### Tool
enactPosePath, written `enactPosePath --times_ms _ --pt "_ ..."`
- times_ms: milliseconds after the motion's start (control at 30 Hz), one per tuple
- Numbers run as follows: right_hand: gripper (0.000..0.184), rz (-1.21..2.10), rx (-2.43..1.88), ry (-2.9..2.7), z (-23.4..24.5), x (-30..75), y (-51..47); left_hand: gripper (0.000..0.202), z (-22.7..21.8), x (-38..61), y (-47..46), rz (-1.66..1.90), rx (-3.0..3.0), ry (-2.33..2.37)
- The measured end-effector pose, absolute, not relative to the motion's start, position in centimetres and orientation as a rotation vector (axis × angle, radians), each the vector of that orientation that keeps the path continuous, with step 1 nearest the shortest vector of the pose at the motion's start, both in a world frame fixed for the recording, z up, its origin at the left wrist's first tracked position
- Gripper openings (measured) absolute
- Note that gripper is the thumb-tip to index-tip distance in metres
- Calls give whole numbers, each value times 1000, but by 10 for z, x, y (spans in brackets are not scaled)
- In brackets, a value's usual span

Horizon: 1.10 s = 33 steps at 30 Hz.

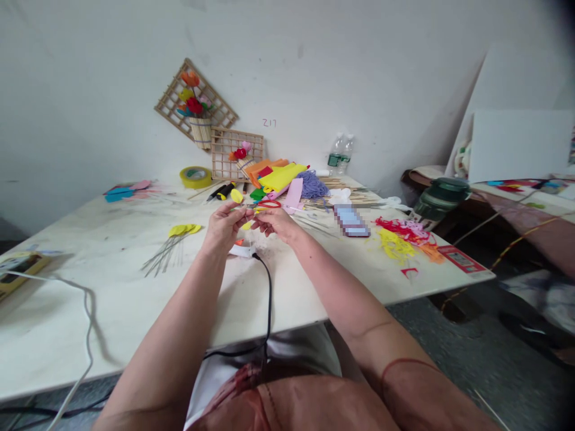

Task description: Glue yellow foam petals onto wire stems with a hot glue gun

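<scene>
My left hand [227, 225] and right hand [275, 224] nearly meet over the table [291, 293], fingers curled inward, but I cannot tell whether either is clamped on anything. One yellow petal [236, 196] shows just past my left fingers, another between my hands, near the white device [241, 250].

217 [269, 123] (handwritten) on the wall [305, 78]
</scene>
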State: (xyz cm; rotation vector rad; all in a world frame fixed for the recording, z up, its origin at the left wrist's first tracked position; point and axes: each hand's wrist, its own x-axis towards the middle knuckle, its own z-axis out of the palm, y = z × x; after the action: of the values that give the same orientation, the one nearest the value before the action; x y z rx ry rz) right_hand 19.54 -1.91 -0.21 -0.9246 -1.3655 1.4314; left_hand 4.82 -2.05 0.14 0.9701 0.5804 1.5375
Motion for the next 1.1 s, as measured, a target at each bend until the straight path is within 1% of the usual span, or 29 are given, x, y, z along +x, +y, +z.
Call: enactPosePath --times_ms 133,300,400,500,567,700,833,967,1100 --pt "9 1606 -855 -1436 -3 192 -23 29 0 46 -17 1620 924 585" --pt "7 1658 -826 -1375 -4 185 -25 33 0 47 -18 1623 916 570" --pt "12 1626 -813 -1355 -7 182 -25 32 -1 47 -18 1619 923 590" --pt "21 1631 -746 -1320 -9 181 -25 30 -1 47 -18 1615 937 596" --pt "23 1639 -717 -1300 -9 181 -24 31 -1 46 -19 1593 946 592" --pt "17 1710 -723 -1254 -8 182 -24 32 1 45 -22 1510 991 608" --pt "14 1810 -689 -1193 -7 183 -24 28 0 47 -23 1519 1024 586" --pt "16 1719 -692 -1198 -9 180 -24 28 0 46 -21 1541 1030 590" --pt "12 1395 -829 -1212 -7 181 -22 31 1 44 -20 1571 1009 653"
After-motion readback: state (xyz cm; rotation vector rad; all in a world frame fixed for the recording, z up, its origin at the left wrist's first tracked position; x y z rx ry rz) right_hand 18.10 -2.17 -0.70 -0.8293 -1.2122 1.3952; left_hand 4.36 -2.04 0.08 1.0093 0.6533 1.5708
